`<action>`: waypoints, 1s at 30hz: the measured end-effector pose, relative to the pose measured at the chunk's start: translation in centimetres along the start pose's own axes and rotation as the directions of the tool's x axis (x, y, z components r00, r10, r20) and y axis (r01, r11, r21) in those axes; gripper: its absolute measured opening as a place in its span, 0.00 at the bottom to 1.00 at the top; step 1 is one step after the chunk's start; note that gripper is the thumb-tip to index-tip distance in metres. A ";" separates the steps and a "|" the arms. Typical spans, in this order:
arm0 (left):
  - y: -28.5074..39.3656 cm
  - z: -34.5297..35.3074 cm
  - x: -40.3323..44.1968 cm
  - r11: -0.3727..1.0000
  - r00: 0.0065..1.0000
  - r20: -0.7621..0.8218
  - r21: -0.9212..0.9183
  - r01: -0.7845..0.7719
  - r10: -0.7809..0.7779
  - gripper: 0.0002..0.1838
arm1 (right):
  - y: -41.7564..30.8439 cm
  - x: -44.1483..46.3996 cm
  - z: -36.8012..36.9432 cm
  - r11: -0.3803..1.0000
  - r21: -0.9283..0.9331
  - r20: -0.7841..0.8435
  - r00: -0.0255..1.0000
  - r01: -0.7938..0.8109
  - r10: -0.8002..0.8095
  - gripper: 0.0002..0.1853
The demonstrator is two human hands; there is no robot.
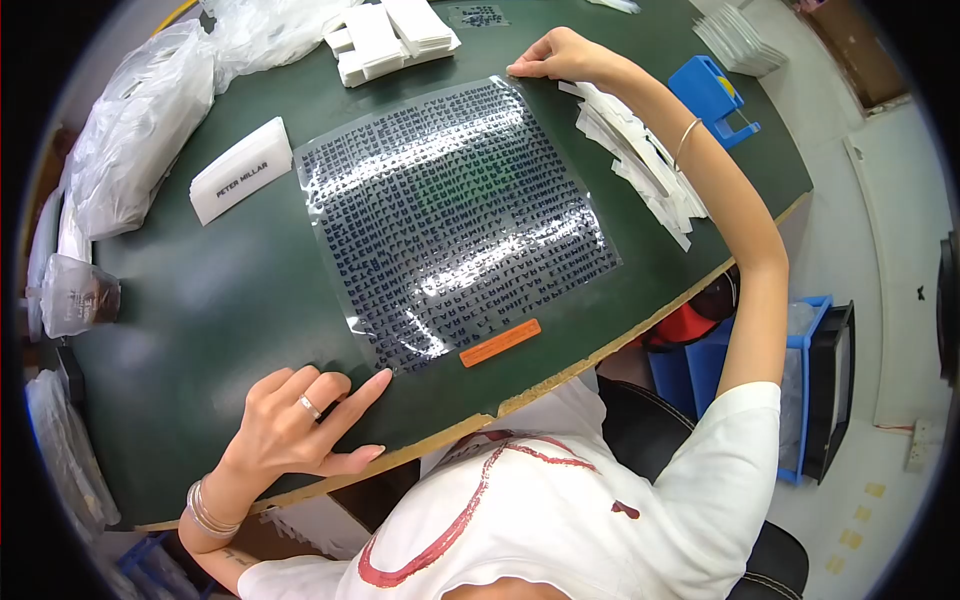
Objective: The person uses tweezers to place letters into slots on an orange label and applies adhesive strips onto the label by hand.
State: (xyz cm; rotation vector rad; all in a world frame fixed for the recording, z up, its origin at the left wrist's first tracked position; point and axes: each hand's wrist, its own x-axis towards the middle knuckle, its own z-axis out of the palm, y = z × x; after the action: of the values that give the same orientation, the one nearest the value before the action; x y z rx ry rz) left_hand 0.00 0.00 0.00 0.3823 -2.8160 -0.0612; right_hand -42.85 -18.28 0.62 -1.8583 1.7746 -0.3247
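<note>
Left fingers [362,402]: index tip at near-left corner of clear lettered sheet [455,225], thumb spread apart
Right fingers [530,69]: pinched together on far-right corner
Lettered sheet: flat on green tabletop [215,300], between both hands
Orange strip [500,343]: along near edge
White strips [622,160]: loosely piled, right of sheet
"PETER MILLAR" labels [240,172]: stacked, left of sheet

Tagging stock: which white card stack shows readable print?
The white card stack left of the clear lettered sheet: it reads PETER MILLAR. The far white pile and fanned stack at far right show none readable.
</note>
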 end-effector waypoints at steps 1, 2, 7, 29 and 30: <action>0.0 0.0 0.0 1.000 1.000 0.002 0.004 0.000 0.000 0.26 | 0.1 0.0 0.1 0.999 -0.010 -0.027 0.999 0.038 -0.039 0.21; 0.0 -0.1 0.1 1.000 1.000 0.005 0.007 -0.001 0.001 0.26 | 0.3 0.0 0.3 0.997 -0.021 -0.054 0.996 0.075 -0.076 0.21; 0.1 0.2 0.1 1.000 1.000 -0.011 -0.001 -0.004 0.004 0.26 | 1.0 -0.7 1.4 0.985 -0.093 -0.205 0.965 0.146 -0.162 0.20; -0.1 0.0 1.0 0.994 0.999 0.051 -0.111 0.009 -0.004 0.27 | 2.2 -1.6 1.4 0.981 0.042 -0.270 0.948 0.188 -0.170 0.15; 0.0 -0.1 1.0 0.994 0.998 0.056 -0.111 0.007 -0.001 0.27 | 2.1 -1.6 1.6 0.976 0.052 -0.281 0.941 0.211 -0.188 0.15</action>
State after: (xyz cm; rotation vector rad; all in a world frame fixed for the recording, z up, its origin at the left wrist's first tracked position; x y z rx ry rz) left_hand -0.87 -0.30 0.33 0.3662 -2.8504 -0.2322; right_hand -43.93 -16.38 -1.47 -2.0167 1.7169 -0.7548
